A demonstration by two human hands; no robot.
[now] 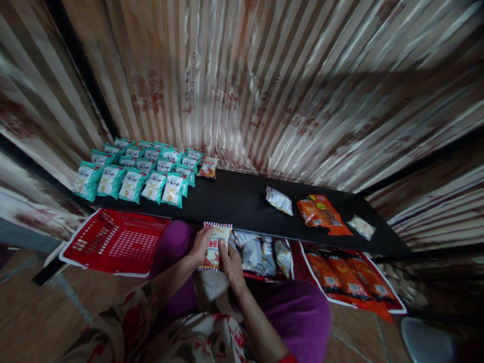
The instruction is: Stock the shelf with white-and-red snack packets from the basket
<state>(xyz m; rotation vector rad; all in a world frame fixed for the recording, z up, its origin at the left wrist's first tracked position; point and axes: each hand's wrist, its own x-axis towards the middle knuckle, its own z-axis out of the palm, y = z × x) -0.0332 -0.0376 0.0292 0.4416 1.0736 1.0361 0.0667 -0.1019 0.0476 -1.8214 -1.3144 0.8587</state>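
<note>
A white and red snack bag point(215, 242) with striped ends is between my two hands, above my lap at the front edge of the black shelf. My left hand point(200, 247) grips its left side. On the lower right side, my right hand point(231, 262) is closed round it with the thumb on the front. Close to my right hand, several similar snack bags point(252, 254) lie face down in a red basket below the shelf. Another red and white snack bag point(207, 167) stands on the shelf beside rows of teal snack bags point(130, 184).
The black shelf point(238, 201) carries a white bag point(279, 200), orange packets point(321, 214) and a small pale packet point(362, 227). Below it sit a red basket point(117, 239) at left and a basket of orange packets point(350, 277) at right. A striped curtain point(234, 75) hangs behind.
</note>
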